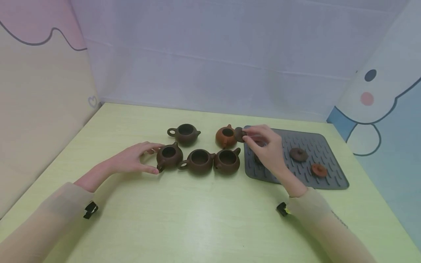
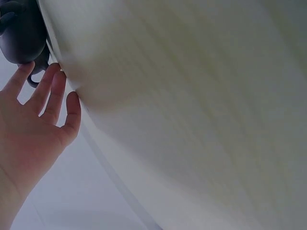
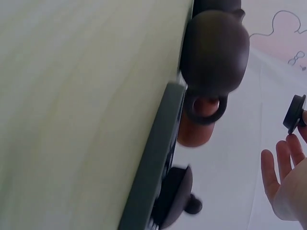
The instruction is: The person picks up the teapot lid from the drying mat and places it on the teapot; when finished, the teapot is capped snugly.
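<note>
My right hand pinches a dark brown teapot lid by its knob. The lid is tilted on edge, raised above the table beside the reddish-brown teapot, whose top is uncovered. In the right wrist view the lid sits at the fingertips. My left hand is spread around the left side of a dark lidless teapot, with the thumb near its handle; straight fingers reach the pot in the left wrist view. Two more dark lidless teapots, a middle one and a right one, stand in line with it.
Behind the front row stands another dark lidless teapot. On the right lies a grey ribbed mat bearing a dark lid and a reddish lid; another dark lid is partly hidden by my right hand. Cloth walls border the table.
</note>
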The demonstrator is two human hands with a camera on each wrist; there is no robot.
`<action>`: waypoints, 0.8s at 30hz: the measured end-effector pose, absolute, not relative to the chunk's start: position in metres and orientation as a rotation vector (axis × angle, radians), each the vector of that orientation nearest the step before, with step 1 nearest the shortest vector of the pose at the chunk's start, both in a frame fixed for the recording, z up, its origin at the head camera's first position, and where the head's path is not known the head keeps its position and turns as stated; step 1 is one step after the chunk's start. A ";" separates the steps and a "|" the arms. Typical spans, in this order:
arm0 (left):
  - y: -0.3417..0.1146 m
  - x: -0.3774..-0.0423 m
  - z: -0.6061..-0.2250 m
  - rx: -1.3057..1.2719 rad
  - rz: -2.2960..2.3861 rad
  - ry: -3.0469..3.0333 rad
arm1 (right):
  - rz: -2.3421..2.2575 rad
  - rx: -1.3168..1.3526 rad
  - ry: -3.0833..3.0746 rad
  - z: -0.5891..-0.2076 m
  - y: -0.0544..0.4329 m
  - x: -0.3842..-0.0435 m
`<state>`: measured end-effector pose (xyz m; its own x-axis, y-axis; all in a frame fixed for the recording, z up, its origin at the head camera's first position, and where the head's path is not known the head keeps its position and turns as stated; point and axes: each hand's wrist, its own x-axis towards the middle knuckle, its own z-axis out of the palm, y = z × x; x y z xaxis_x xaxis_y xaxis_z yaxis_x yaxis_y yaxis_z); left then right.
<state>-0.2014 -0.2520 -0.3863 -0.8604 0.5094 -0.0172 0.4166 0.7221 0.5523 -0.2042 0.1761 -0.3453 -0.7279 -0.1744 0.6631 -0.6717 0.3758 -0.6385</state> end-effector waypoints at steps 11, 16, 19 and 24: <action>-0.251 -0.200 -0.385 0.740 0.824 2.757 | 1.431 0.776 -2.131 -0.354 0.123 -0.213; -0.252 -0.201 -0.386 0.741 0.830 2.757 | 1.488 0.806 -2.136 -0.356 0.099 -0.213; -0.252 -0.202 -0.387 0.743 0.830 2.758 | 1.512 0.815 -2.147 -0.358 0.086 -0.214; -0.252 -0.202 -0.387 0.752 0.815 2.766 | 1.554 0.805 -2.186 -0.358 0.065 -0.213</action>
